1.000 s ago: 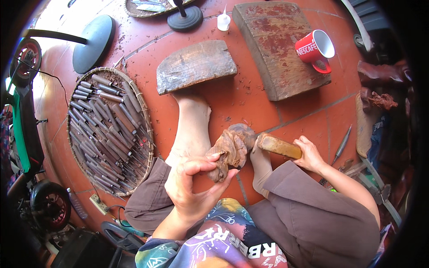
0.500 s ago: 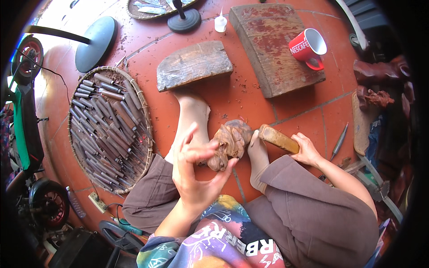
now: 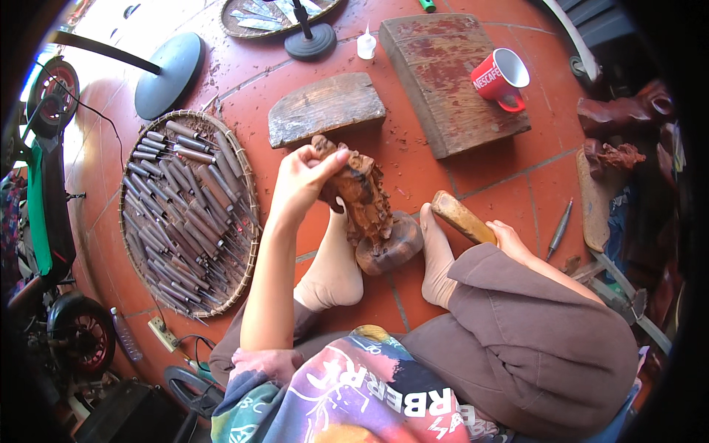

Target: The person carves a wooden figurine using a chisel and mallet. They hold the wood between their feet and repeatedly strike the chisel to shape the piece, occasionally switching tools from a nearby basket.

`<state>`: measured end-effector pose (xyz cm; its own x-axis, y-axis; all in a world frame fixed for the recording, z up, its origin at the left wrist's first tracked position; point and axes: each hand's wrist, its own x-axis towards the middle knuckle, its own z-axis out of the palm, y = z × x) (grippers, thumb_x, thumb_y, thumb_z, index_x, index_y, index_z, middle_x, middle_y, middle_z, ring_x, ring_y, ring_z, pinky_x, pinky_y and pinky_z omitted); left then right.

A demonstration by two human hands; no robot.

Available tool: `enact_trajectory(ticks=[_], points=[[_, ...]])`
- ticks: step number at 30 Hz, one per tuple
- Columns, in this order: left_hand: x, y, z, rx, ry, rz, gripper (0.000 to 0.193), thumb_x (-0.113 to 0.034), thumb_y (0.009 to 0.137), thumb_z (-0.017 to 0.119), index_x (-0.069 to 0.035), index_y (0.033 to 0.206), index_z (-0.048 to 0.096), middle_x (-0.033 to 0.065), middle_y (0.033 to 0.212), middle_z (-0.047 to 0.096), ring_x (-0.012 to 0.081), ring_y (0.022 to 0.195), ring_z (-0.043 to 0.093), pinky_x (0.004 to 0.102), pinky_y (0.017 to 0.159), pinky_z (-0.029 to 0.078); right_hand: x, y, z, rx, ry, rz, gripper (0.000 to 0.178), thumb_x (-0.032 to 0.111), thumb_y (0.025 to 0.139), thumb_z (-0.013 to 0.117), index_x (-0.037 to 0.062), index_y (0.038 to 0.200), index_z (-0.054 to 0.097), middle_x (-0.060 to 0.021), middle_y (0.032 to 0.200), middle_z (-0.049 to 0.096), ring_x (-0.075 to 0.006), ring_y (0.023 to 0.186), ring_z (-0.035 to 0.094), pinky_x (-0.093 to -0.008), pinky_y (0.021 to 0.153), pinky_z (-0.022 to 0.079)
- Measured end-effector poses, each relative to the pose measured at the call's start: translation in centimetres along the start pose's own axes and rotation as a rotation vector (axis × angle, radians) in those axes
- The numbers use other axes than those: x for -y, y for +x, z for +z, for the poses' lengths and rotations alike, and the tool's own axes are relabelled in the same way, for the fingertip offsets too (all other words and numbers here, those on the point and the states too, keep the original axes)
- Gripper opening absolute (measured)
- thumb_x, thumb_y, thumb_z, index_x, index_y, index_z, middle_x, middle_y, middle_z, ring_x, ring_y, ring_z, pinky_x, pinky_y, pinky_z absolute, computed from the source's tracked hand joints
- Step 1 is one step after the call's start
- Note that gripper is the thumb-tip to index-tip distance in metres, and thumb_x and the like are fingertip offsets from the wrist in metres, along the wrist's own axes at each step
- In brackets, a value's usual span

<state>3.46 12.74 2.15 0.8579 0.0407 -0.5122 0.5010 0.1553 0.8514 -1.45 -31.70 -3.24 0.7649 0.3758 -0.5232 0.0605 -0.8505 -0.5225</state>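
My left hand (image 3: pixel 301 181) grips the upper end of a brown wood carving (image 3: pixel 363 196), its thumb across the top. The carving tilts, and its rounded, darker base (image 3: pixel 391 244) rests on the tiled floor between my feet. In my right hand (image 3: pixel 509 240) is the end of a wooden mallet (image 3: pixel 464 216), partly hidden by my knee. The mallet's pale block end points toward my right foot (image 3: pixel 437 255), low over the floor.
A round basket (image 3: pixel 256 221) full of carving tools lies at the left. Ahead stand a small wooden block (image 3: pixel 329 109) and a larger one (image 3: pixel 439 81) carrying a red mug (image 3: pixel 493 77). A pointed tool (image 3: pixel 560 230) lies at the right; a white bottle (image 3: pixel 366 46) stands farther off.
My left hand, open and beside the carving before, has moved forward and taken hold of its upper end. The carving is now turned and raised upright on its base. The mallet has barely moved.
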Motion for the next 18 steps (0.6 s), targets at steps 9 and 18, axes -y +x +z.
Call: enact_trajectory(ticks=[9, 18], points=[[3.6, 5.0, 1.1, -0.154, 0.092, -0.152, 0.064, -0.061, 0.078, 0.073, 0.0, 0.097, 0.068, 0.007, 0.085, 0.068, 0.01, 0.077, 0.06, 0.0266, 0.07, 0.046, -1.1, -1.5, 0.6, 0.129, 0.061, 0.152, 0.041, 0.023, 0.079, 0.072, -0.0025, 0.108, 0.06, -0.0216, 0.101, 0.06, -0.0392, 0.099, 0.059, -0.0431, 0.083, 0.048], [6.7, -3.2, 3.5, -0.128, -0.032, 0.006, 0.049, -0.013, 0.086, 0.074, 0.004, 0.127, 0.052, 0.0128, 0.116, 0.064, 0.0169, 0.105, 0.062, 0.0301, 0.092, 0.05, -1.0, -2.6, 0.9, 0.06, 0.141, 0.145, 0.038, 0.019, 0.08, 0.071, -0.0059, 0.106, 0.06, -0.0237, 0.1, 0.061, -0.0403, 0.097, 0.06, -0.0416, 0.082, 0.047]])
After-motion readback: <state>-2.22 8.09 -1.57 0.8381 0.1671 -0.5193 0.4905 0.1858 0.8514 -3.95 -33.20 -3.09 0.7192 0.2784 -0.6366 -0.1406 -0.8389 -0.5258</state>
